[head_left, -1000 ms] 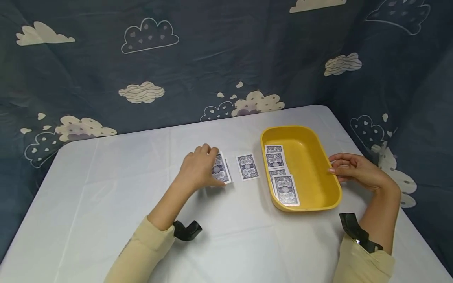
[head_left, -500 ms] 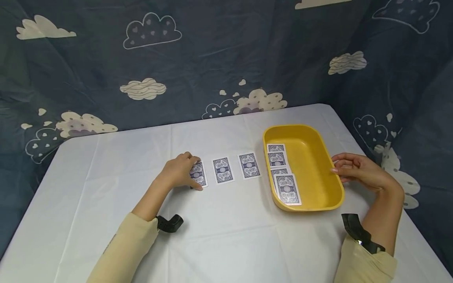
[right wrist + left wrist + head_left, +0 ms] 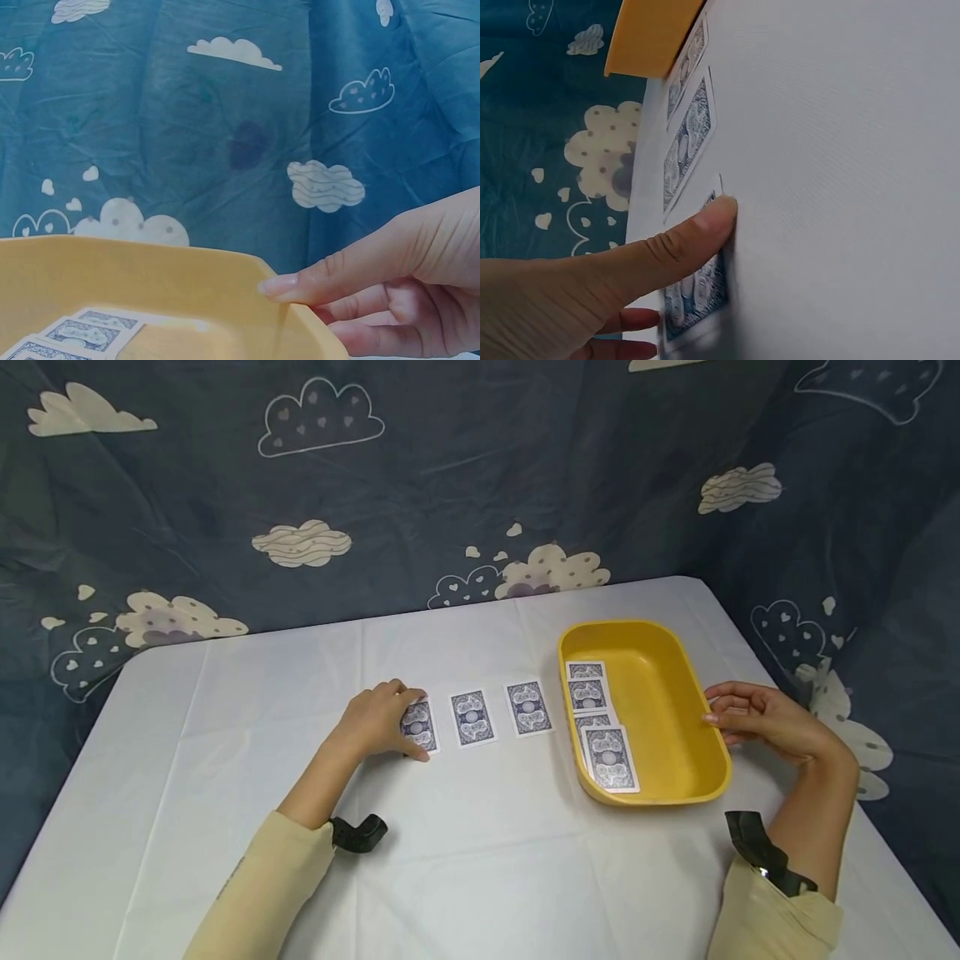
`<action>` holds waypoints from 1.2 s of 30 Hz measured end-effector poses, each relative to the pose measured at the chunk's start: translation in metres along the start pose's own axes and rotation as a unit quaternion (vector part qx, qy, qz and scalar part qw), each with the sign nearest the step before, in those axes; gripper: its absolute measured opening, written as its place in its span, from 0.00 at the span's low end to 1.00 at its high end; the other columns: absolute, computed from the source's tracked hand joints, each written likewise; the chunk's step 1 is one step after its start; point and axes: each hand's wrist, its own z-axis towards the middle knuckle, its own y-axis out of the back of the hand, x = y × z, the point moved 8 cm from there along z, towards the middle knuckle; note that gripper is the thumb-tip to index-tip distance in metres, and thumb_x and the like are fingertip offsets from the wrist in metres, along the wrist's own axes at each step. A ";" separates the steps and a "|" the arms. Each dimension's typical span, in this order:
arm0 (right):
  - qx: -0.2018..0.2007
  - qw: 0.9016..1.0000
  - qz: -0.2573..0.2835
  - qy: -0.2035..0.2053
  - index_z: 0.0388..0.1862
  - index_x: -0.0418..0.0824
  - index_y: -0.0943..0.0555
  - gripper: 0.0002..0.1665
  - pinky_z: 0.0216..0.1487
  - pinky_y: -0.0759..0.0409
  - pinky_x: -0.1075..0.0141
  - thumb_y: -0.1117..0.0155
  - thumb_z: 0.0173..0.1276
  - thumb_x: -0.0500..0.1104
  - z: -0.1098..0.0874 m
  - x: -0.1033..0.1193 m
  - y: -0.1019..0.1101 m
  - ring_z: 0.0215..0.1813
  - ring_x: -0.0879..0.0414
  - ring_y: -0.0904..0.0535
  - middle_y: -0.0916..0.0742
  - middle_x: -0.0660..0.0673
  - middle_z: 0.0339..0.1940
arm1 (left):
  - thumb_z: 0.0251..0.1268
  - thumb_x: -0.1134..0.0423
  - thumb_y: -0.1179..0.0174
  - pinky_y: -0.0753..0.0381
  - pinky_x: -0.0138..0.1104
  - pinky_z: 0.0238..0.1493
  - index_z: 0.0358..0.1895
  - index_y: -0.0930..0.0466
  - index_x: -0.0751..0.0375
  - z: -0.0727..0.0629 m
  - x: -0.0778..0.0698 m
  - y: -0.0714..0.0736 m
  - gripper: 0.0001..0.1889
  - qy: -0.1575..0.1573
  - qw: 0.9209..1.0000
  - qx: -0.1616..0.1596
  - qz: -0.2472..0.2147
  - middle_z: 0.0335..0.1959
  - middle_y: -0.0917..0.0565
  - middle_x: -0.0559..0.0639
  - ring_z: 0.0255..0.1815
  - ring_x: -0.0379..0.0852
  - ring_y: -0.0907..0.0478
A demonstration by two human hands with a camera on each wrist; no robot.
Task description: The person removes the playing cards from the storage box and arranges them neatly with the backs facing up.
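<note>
Three face-down playing cards with blue patterned backs lie in a row on the white table. My left hand (image 3: pixel 381 720) holds the leftmost card (image 3: pixel 420 727) by its ends, thumb at the near edge and fingers at the far edge. In the left wrist view the thumb (image 3: pixel 697 232) crosses that card, and part of it is hidden. To its right lie the middle card (image 3: pixel 473 718) and the right card (image 3: pixel 528 707). My right hand (image 3: pixel 772 722) pinches the right rim of a yellow tray (image 3: pixel 663 727), thumb on top. Several overlapping cards (image 3: pixel 611 758) lie along the tray's left side.
A white cloth covers the table (image 3: pixel 480 868). Behind it hangs a dark blue curtain (image 3: pixel 450 468) with cloud prints. The tray stands on the right half of the table, just right of the card row. Black straps with small mounts (image 3: pixel 360 833) sit at both wrists.
My left hand has moved left to the leftmost card, leaving the middle card uncovered on the table; over the last half second it stays put. My right hand keeps holding the tray rim.
</note>
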 end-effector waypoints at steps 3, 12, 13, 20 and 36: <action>-0.001 1.000 -0.002 -0.001 0.45 0.46 0.26 0.13 0.33 0.18 0.64 0.43 0.65 0.33 0.000 -0.001 0.001 0.32 0.58 0.18 0.16 0.51 0.31 | 0.27 0.32 0.30 0.28 0.47 0.51 0.63 0.31 0.53 0.002 -0.007 0.007 0.52 -0.009 1.000 -0.009 -0.005 0.53 0.25 0.55 0.52 0.53 0.28; -0.015 1.000 -0.004 -0.007 0.46 0.46 0.26 0.13 0.33 0.18 0.63 0.42 0.65 0.33 -0.004 0.000 0.006 0.32 0.57 0.18 0.15 0.51 0.32 | 0.35 0.31 0.34 0.29 0.42 0.54 0.63 0.31 0.46 0.014 -0.088 0.049 0.45 -0.093 0.989 -0.068 -0.096 0.57 0.26 0.47 0.56 0.45 0.30; -0.016 1.000 -0.004 -0.007 0.46 0.45 0.27 0.13 0.33 0.18 0.63 0.42 0.65 0.33 -0.004 0.000 0.006 0.32 0.57 0.18 0.15 0.51 0.32 | 0.36 0.31 0.34 0.29 0.41 0.54 0.63 0.31 0.45 0.015 -0.102 0.051 0.45 -0.107 0.986 -0.076 -0.104 0.57 0.26 0.45 0.56 0.43 0.30; -0.017 1.000 -0.011 -0.011 0.46 0.45 0.27 0.13 0.34 0.18 0.62 0.41 0.64 0.35 -0.002 -0.004 0.001 0.33 0.57 0.18 0.15 0.52 0.32 | 0.40 0.31 0.36 0.30 0.33 0.55 0.62 0.31 0.46 0.024 -0.185 0.052 0.42 -0.192 0.971 -0.095 -0.111 0.55 0.27 0.44 0.55 0.40 0.31; -0.016 1.000 -0.010 -0.020 0.47 0.42 0.29 0.12 0.35 0.18 0.64 0.43 0.66 0.35 0.000 -0.004 0.000 0.32 0.57 0.19 0.15 0.52 0.32 | 0.36 0.27 0.39 0.32 0.32 0.52 0.63 0.32 0.46 0.048 -0.258 -0.008 0.46 -0.188 0.981 -0.001 0.045 0.54 0.29 0.44 0.54 0.41 0.32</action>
